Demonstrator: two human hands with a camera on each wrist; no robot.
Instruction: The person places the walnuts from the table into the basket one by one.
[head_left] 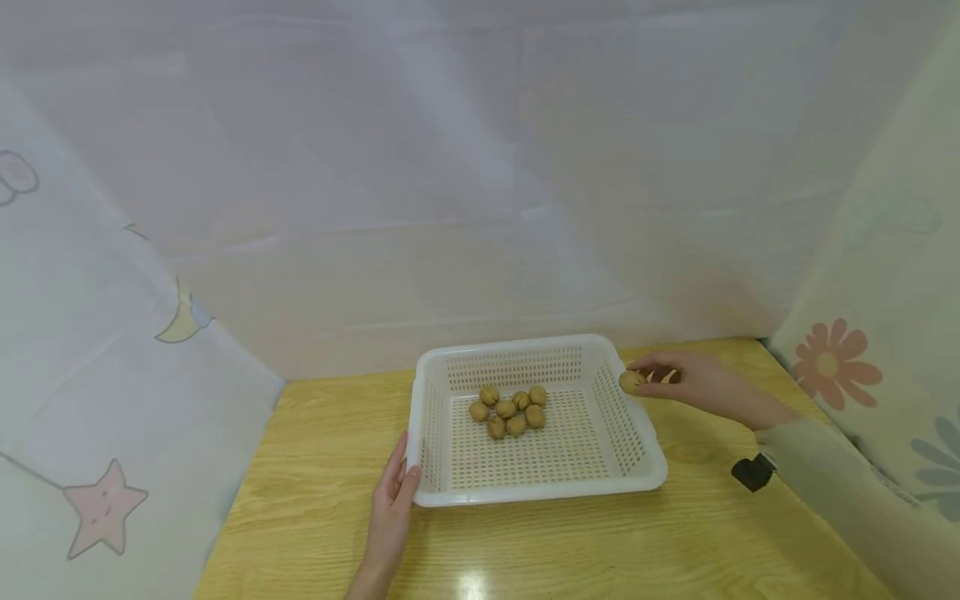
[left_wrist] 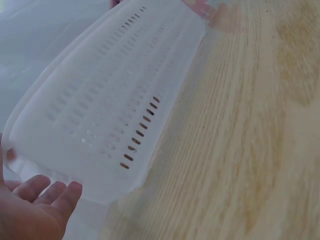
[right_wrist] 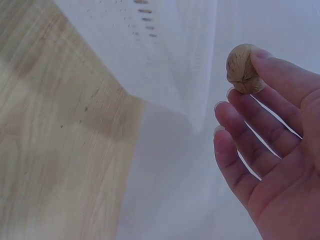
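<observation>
A white plastic basket (head_left: 536,493) with slotted walls stands on the wooden table, several walnuts (head_left: 506,409) grouped left of its middle. My left hand (head_left: 392,508) holds the basket's left end, thumb at the rim and fingers along the outside wall. In the left wrist view those fingers (left_wrist: 47,192) curl up against the basket's end (left_wrist: 100,135). My right hand (head_left: 690,385) pinches one walnut (head_left: 632,382) between thumb and fingers at the basket's right rim. The right wrist view shows this walnut (right_wrist: 243,69) at the fingertips, the other fingers loosely bent.
Wooden table (head_left: 315,492) surface surrounds the basket. A pale sheet (head_left: 480,208) hangs behind it, and printed sheets with a star (head_left: 107,510) and flowers (head_left: 827,364) stand at the sides. A black device (head_left: 753,472) sits at the right wrist.
</observation>
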